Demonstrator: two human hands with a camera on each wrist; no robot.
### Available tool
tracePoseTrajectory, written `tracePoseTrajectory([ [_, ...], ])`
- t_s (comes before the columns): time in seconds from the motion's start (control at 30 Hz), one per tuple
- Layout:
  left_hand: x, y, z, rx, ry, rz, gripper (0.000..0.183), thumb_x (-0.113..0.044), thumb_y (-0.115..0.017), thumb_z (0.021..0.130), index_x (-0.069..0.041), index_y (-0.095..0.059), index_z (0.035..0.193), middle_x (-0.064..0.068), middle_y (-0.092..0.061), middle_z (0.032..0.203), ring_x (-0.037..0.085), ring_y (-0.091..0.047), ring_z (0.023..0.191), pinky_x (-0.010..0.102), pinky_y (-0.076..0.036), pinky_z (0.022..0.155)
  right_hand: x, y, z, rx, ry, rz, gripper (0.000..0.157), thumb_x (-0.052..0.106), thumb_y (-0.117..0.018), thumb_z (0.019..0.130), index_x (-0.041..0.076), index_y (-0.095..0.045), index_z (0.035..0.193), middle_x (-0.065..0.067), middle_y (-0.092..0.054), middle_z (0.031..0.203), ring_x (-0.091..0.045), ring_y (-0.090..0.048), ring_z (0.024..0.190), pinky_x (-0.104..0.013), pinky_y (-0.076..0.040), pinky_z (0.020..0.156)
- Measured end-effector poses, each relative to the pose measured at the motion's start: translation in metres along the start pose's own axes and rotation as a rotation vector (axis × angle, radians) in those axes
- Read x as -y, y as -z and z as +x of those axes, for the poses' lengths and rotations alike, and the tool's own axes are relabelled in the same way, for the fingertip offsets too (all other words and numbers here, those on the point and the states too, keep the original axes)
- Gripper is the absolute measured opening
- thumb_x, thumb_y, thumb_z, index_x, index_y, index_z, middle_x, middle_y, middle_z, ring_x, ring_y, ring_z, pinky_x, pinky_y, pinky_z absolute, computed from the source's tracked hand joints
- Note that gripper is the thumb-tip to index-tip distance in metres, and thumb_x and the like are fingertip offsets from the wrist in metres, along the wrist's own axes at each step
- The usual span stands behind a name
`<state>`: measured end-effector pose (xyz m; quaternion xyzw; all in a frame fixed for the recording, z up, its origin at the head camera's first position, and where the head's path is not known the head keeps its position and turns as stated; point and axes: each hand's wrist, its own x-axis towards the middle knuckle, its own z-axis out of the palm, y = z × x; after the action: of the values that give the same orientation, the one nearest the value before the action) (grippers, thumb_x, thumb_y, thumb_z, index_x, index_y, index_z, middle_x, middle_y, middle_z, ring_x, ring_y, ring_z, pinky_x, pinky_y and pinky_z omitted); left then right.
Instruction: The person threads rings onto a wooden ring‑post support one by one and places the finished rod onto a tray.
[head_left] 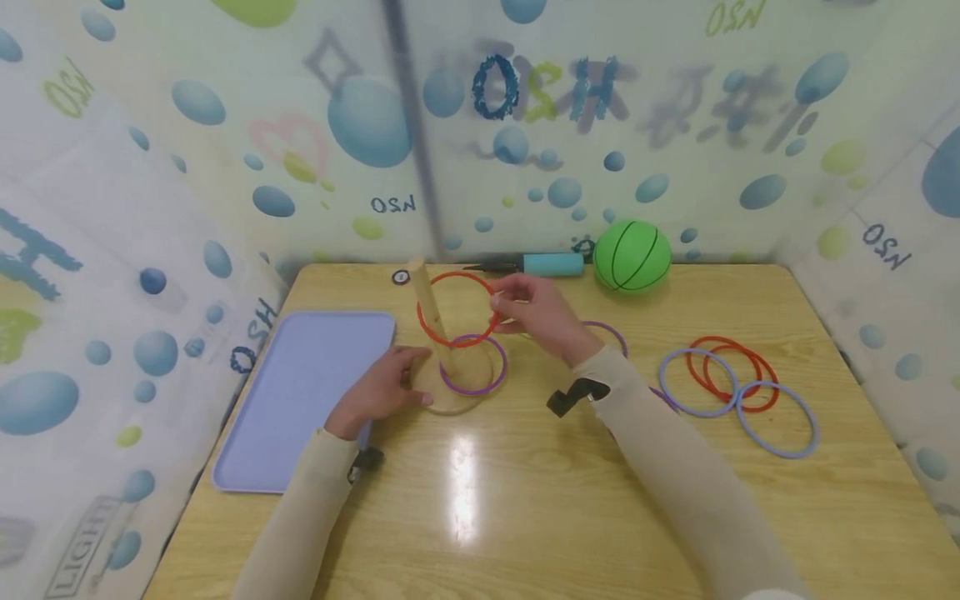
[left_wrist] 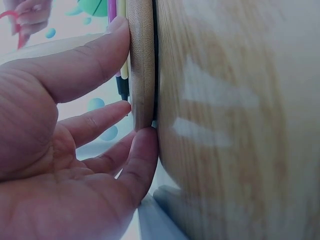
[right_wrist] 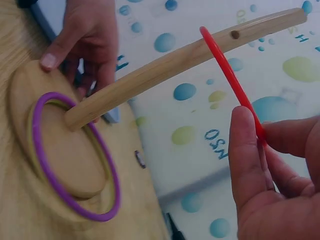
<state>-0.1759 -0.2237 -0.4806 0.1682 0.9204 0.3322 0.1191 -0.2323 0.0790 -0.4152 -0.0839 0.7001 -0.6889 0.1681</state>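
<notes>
- Right hand (head_left: 542, 315): pinches a thin red plastic ring (right_wrist: 229, 74) by its right side, between thumb and fingers.
- Left hand (head_left: 382, 387): spread fingers touch a round wooden base's (right_wrist: 75, 160) edge.

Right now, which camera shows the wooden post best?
The right wrist view: the wooden post shows large from its base to its tip, crossed by the red ring. The head view shows it smaller; the left wrist view shows the base's edge but no post.

Wooden table (head_left: 525, 517) carries | blue tray (head_left: 307, 383) | wooden peg stand (head_left: 435, 321) | green ball (head_left: 632, 257) | red rings (head_left: 717, 338) | pale rings (head_left: 816, 427)
</notes>
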Motion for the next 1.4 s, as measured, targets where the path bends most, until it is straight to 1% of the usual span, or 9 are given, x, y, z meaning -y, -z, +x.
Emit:
tracePoseTrajectory([
  [0.13,-0.001,0.0,0.0,-0.01,-0.002,0.011,0.084,-0.018,-0.092,0.082,0.002,-0.051,0.153,0.027,-0.057,0.138,0.038,-0.055,0.121,0.057,-0.049,0.107,-0.017,-0.002,0.002,0.017,-0.027,0.023,0.031,0.006,-0.067,0.102,-0.003,-0.062,0.132,-0.03,-0.061,0.13,-0.021,-0.071,0.094,-0.054,-0.062,0.096],
  [0.23,-0.001,-0.001,0.001,-0.013,0.005,-0.001,0.083,-0.017,-0.092,0.081,-0.001,-0.053,0.153,0.026,-0.057,0.138,0.039,-0.055,0.124,0.057,-0.048,0.109,-0.029,-0.004,0.004,0.023,-0.038,0.022,0.035,0.004,-0.067,0.102,-0.008,-0.06,0.134,-0.034,-0.06,0.13,-0.019,-0.07,0.092,-0.055,-0.062,0.095],
  [0.33,0.0,-0.002,0.002,-0.008,0.012,-0.013,0.082,-0.015,-0.092,0.08,-0.003,-0.054,0.152,0.026,-0.057,0.138,0.04,-0.054,0.126,0.057,-0.048,0.11,-0.04,-0.004,0.005,0.032,-0.053,0.011,0.039,0.003,-0.066,0.102,-0.012,-0.057,0.137,-0.034,-0.06,0.129,-0.018,-0.069,0.09,-0.053,-0.063,0.091],
  [0.4,0.001,-0.002,0.003,-0.008,0.011,-0.017,0.081,-0.015,-0.092,0.08,-0.003,-0.055,0.151,0.025,-0.058,0.138,0.04,-0.054,0.126,0.057,-0.048,0.11,-0.047,-0.005,0.006,0.035,-0.067,0.002,0.039,0.003,-0.066,0.102,-0.012,-0.058,0.138,-0.033,-0.061,0.127,-0.018,-0.069,0.089,-0.049,-0.065,0.088],
  [0.57,0.001,-0.003,0.002,-0.007,0.007,-0.021,0.08,-0.015,-0.092,0.08,-0.002,-0.056,0.15,0.025,-0.058,0.139,0.041,-0.054,0.128,0.058,-0.048,0.111,-0.062,-0.005,0.006,0.029,-0.113,-0.025,0.037,0.005,-0.068,0.101,-0.008,-0.062,0.135,-0.016,-0.065,0.114,-0.018,-0.069,0.087,-0.039,-0.067,0.082],
  [0.63,0.0,-0.003,0.002,-0.007,0.008,-0.017,0.081,-0.015,-0.092,0.08,-0.001,-0.055,0.151,0.025,-0.058,0.139,0.04,-0.054,0.128,0.058,-0.048,0.111,-0.067,-0.005,0.005,0.025,-0.121,-0.038,0.034,0.006,-0.069,0.101,-0.006,-0.064,0.132,-0.014,-0.065,0.112,-0.018,-0.07,0.086,-0.036,-0.067,0.081],
  [0.83,0.0,-0.002,0.001,-0.007,0.003,0.005,0.083,-0.017,-0.092,0.081,0.002,-0.052,0.152,0.026,-0.057,0.137,0.038,-0.055,0.122,0.056,-0.048,0.108,-0.073,-0.006,0.003,0.013,-0.12,-0.084,0.027,0.005,-0.07,0.099,-0.002,-0.07,0.125,-0.019,-0.068,0.113,-0.018,-0.072,0.082,-0.034,-0.067,0.077],
  [1.1,-0.001,0.0,0.0,0.002,-0.001,0.006,0.082,-0.017,-0.091,0.083,0.003,-0.051,0.152,0.027,-0.057,0.139,0.039,-0.055,0.123,0.058,-0.048,0.108,-0.08,-0.006,0.002,-0.001,-0.166,-0.074,0.031,0.002,-0.069,0.098,-0.006,-0.067,0.128,-0.016,-0.068,0.107,-0.016,-0.072,0.078,-0.033,-0.067,0.074],
  [1.4,0.0,-0.002,0.001,0.006,0.016,-0.001,0.082,-0.018,-0.091,0.083,0.002,-0.051,0.152,0.028,-0.055,0.14,0.041,-0.056,0.124,0.058,-0.049,0.11,-0.081,-0.002,0.0,-0.013,-0.194,-0.112,0.029,0.003,-0.07,0.098,-0.004,-0.068,0.127,-0.02,-0.072,0.113,-0.016,-0.072,0.081,-0.031,-0.066,0.072],
])
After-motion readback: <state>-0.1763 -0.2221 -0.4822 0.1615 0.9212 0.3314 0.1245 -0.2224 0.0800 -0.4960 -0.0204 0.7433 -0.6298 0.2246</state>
